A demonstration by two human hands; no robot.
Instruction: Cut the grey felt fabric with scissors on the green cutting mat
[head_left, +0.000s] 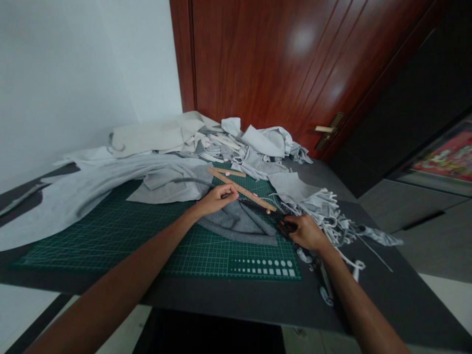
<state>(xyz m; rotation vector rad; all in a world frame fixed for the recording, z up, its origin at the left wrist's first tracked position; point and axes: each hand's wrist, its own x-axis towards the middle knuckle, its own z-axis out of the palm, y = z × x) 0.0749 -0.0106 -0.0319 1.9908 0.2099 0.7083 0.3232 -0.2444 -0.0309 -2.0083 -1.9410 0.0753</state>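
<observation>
Over the green cutting mat (177, 260), my left hand (218, 197) is closed in a pinch at the upper edge of a dark grey fabric piece (236, 223). My right hand (308, 232) grips the handles of black scissors (283, 225). Their blades point left along the fabric's upper edge towards my left fingertips; whether they are parted is too small to tell. Just beyond lies a long wooden ruler (243, 190), slanting across the mat, with a shorter wooden strip (236, 173) behind it. Light grey fabric (165, 184) spreads to the left of my left hand.
Heaped fabric scraps (254, 152) line the back of the dark table (383, 290). More cut strips (332, 216) pile up right of the mat. A large pale grey cloth (92, 182) drapes over the left side. Behind stand a white wall and a wooden door (258, 59).
</observation>
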